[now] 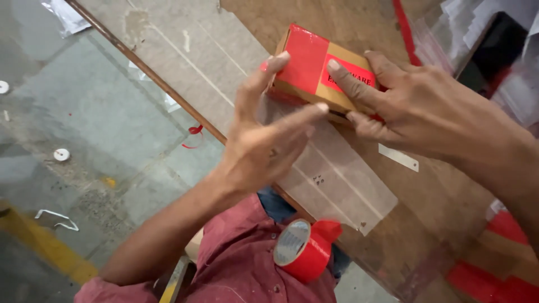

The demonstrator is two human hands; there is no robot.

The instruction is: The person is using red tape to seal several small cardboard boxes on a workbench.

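A small brown cardboard box wrapped with bands of red tape lies on a worn wooden table. My left hand presses its thumb and fingers against the box's near side. My right hand rests on the box from the right, index finger flat on the red label on top. Both hands grip the box between them. A roll of red tape sits against my red shirt by the table's edge.
Clear plastic sheet is taped over the tabletop under the box. Plastic bags and a dark object lie at the top right. More red-taped boxes sit at the lower right. Grey floor with a yellow line is on the left.
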